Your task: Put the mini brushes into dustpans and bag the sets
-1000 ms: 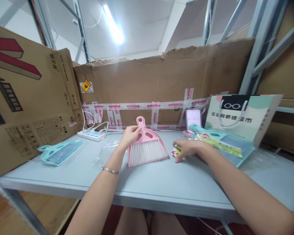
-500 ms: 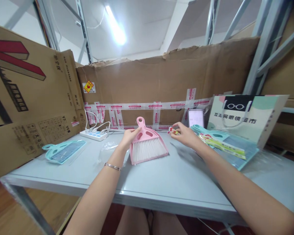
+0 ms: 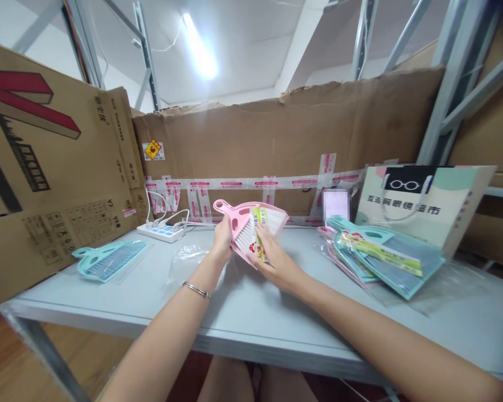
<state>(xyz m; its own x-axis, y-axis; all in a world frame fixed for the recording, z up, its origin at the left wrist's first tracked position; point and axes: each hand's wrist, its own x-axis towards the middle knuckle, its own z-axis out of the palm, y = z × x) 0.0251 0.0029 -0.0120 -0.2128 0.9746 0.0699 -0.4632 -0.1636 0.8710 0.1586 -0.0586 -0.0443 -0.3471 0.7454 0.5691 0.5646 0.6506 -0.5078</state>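
A pink dustpan [image 3: 280, 209] with a white-bristled brush [image 3: 243, 239] nested in it is raised above the table, its handle pointing up and left. My left hand [image 3: 223, 237] is closed around its left side, below the handle. Across the bristles lies a yellow-green and white label strip [image 3: 259, 218] with red pictures. My right hand [image 3: 276, 259] grips this strip against the brush, fingers over its front and thumb near the lower edge. Beneath my left forearm, a crumpled clear plastic bag [image 3: 186, 262] rests on the table.
Bagged teal dustpan sets [image 3: 402, 279] with green labels are stacked at right, a pink one under them. Another teal set [image 3: 109, 259] lies at left. A power strip [image 3: 161, 230], a phone-like screen [image 3: 336, 206], a paper bag [image 3: 423, 201] and cardboard [image 3: 243, 145] line the back.
My right hand has moved left with the label strip and laid it over the brush. The pink dustpan has turned, its handle swinging left, and my left grip sits lower.
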